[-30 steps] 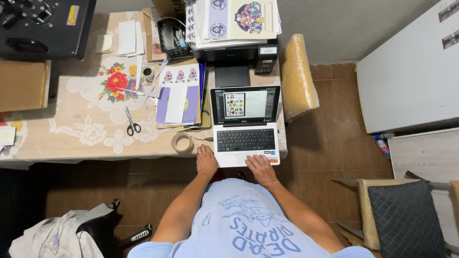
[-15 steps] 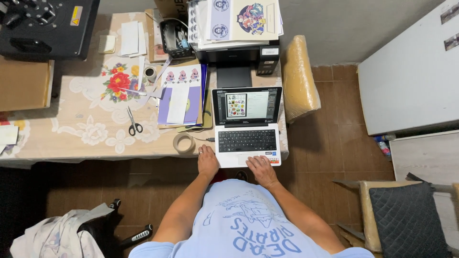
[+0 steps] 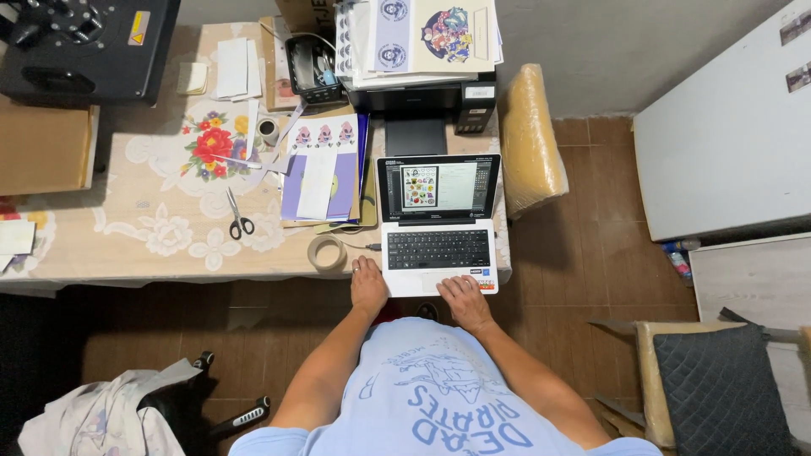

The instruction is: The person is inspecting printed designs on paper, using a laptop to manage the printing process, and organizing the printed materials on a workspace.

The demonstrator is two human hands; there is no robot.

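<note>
Left hand: laid flat with loose fingers at the near left corner of the laptop; nothing is grasped.
Right hand: rested open on the near edge of the laptop, by the touchpad, fingers spread; nothing is held.
Laptop: set open on the right end of the table, its near edge reaching the table's near edge; a sheet of small coloured pictures is shown on its screen.
Tape roll: placed on the table just left of the laptop, near the left hand but apart from it.
Cable: run from the laptop's left side towards the tape roll.
Scissors: laid on the lace tablecloth, well left of the laptop, handles towards the near side.
Purple papers: stacked just left of the screen, with a white strip on top.
Printer: stood at the far side behind the laptop, with printed sheets piled on it.
Black machine: seen at the far left corner of the table.
Wrapped bundle: leaned at the table's right end, beside the printer.
Cushioned chair: found at the near right, on the tiled floor.
</note>
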